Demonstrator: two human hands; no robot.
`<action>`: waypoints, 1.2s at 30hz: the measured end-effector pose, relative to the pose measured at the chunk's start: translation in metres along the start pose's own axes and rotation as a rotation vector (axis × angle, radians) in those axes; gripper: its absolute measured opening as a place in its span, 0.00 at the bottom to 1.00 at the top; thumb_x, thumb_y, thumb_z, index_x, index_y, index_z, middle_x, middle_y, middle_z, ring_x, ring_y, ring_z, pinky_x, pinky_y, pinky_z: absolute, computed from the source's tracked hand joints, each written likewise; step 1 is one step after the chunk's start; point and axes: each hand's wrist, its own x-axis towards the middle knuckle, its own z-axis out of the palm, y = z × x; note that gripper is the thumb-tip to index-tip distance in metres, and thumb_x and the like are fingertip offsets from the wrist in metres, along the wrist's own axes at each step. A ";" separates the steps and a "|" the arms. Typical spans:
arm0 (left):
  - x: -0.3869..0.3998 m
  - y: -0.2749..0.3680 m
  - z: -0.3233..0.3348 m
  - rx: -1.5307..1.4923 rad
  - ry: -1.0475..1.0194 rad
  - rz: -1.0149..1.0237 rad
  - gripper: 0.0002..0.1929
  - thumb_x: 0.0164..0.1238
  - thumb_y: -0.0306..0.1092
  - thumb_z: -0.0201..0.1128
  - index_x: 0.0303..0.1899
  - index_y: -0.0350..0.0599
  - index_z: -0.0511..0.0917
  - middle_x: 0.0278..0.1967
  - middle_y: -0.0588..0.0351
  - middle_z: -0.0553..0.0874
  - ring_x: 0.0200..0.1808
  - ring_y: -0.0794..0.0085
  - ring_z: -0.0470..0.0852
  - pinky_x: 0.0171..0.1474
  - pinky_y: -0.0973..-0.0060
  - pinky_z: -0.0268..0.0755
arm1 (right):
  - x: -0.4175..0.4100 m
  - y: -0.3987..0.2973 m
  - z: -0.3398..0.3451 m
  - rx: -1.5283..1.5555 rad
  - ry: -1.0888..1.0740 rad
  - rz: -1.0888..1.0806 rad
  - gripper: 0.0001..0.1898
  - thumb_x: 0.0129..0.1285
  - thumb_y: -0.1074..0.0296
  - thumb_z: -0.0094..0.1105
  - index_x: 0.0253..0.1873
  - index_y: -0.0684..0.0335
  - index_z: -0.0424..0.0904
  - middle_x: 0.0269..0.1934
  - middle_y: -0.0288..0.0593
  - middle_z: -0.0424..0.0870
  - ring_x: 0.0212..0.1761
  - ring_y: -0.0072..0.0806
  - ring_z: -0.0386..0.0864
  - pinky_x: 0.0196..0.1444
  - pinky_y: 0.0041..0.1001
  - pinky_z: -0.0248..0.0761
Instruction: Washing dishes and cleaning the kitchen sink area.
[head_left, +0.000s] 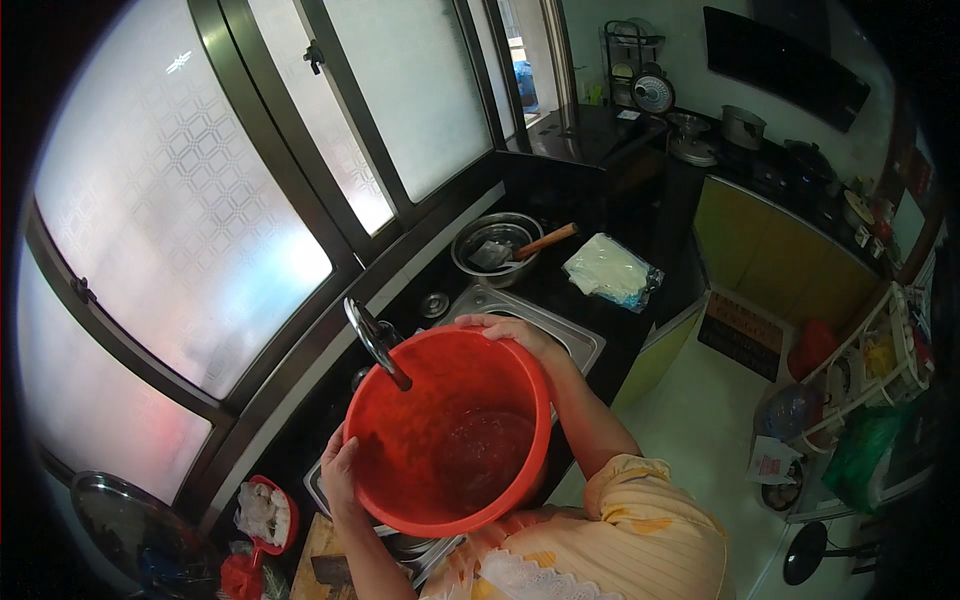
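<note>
A large red plastic basin (405, 442) is tilted over the sink, with some clear water in its bottom. My left hand (341, 465) grips its rim at the left, and my right hand (514, 334) grips the rim at the upper right, fingers over the edge. The curved chrome faucet (371, 337) reaches over the basin's rim, its spout end inside the opening. Under and behind the basin shows the stainless steel sink (585, 330). Whether water is running from the spout cannot be told.
Behind the sink stand nested metal bowls (497, 247) with a wooden-handled tool (551, 240). A plastic-wrapped package (613, 270) lies to their right. At lower left are a wooden cutting board (311, 547) with a cleaver (334, 570), a red container (289, 517) and a glass lid (127, 525). Frosted windows line the left.
</note>
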 end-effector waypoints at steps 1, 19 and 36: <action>0.000 -0.001 -0.002 0.003 0.004 0.001 0.20 0.64 0.25 0.56 0.58 0.31 0.71 0.52 0.49 0.80 0.51 0.68 0.80 0.57 0.72 0.71 | -0.001 0.001 0.001 0.020 0.006 0.002 0.24 0.58 0.75 0.48 0.62 0.68 0.64 0.59 0.50 0.72 0.57 0.34 0.75 0.59 0.31 0.71; -0.001 0.001 0.000 0.020 0.012 -0.007 0.21 0.64 0.26 0.56 0.59 0.31 0.70 0.52 0.50 0.80 0.51 0.68 0.80 0.57 0.73 0.70 | -0.001 0.001 0.004 0.031 0.017 0.008 0.24 0.57 0.75 0.49 0.62 0.68 0.65 0.57 0.49 0.73 0.56 0.33 0.75 0.58 0.30 0.71; -0.001 -0.001 -0.003 0.022 0.015 -0.002 0.20 0.64 0.25 0.56 0.58 0.32 0.71 0.52 0.50 0.81 0.51 0.68 0.80 0.57 0.73 0.70 | 0.000 0.003 0.005 0.064 0.001 0.007 0.23 0.58 0.75 0.49 0.60 0.67 0.66 0.58 0.48 0.73 0.57 0.34 0.75 0.59 0.30 0.71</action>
